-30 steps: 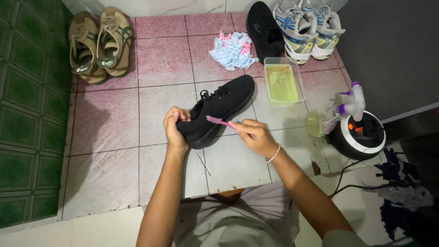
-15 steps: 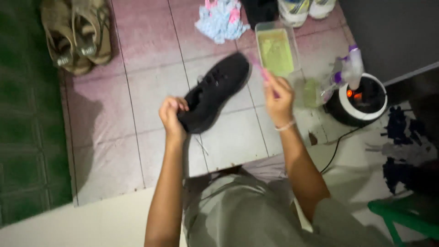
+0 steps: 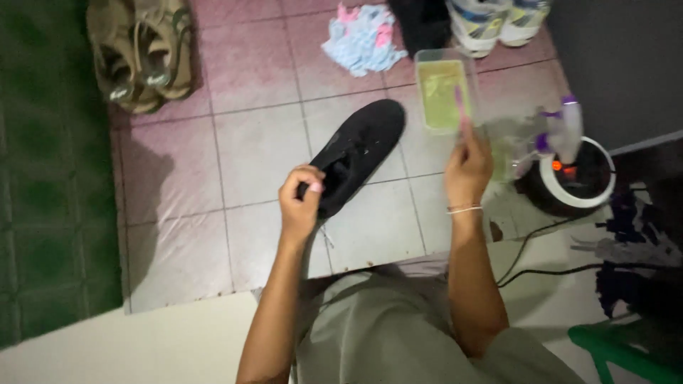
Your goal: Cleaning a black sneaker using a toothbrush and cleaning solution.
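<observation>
My left hand (image 3: 300, 203) grips the heel end of a black shoe (image 3: 357, 153), held tilted above the pink tiled floor (image 3: 242, 156), toe pointing away to the right. My right hand (image 3: 467, 162) holds a pink toothbrush (image 3: 460, 105) by its handle. The brush head points into a clear rectangular tub (image 3: 442, 94) of yellow-green liquid that stands just beyond the hand. A thin bracelet circles my right wrist.
A pair of tan shoes (image 3: 140, 53) lies at the far left. A blue and pink cloth (image 3: 364, 39) is crumpled behind the tub, near a black shoe (image 3: 420, 21) and white sneakers (image 3: 494, 20). A spray bottle (image 3: 551, 135) and a round black-and-white appliance (image 3: 573, 178) stand right.
My right hand has carried the toothbrush from the shoe's side rightward and away to the tub of liquid. The left hand keeps its hold on the shoe. The view has shifted.
</observation>
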